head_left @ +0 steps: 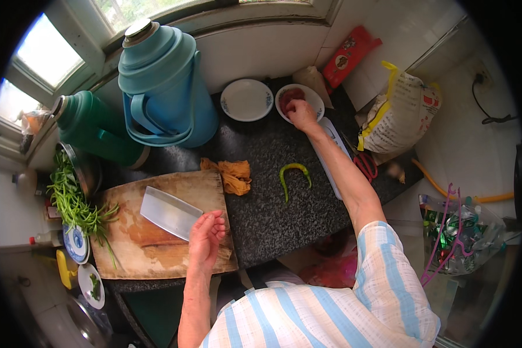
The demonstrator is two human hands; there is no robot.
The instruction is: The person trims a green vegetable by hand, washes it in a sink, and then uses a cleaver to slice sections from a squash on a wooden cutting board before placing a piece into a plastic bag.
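Note:
My right hand [302,115] reaches into a white bowl [317,102] at the back of the counter. Its fingers touch dark red raw meat [292,95]; the fingertips are hidden, so a grip cannot be made out. Loosely curled, my left hand [206,237] is over the near end of a cleaver [169,212]. The broad blade lies on a worn wooden cutting board [126,217]. My hand covers where the handle joins, and whether it touches the cleaver is unclear. A bent green chili pepper [293,166] rests on the dark speckled counter between my arms.
An empty white plate [246,100] sits beside the bowl. Blue [169,87] and green [100,130] thermos flasks stand at the back left. Leafy greens [69,191] overhang the board. An orange cloth [232,174], red-handled scissors [365,166] and a printed bag [402,113] are also around.

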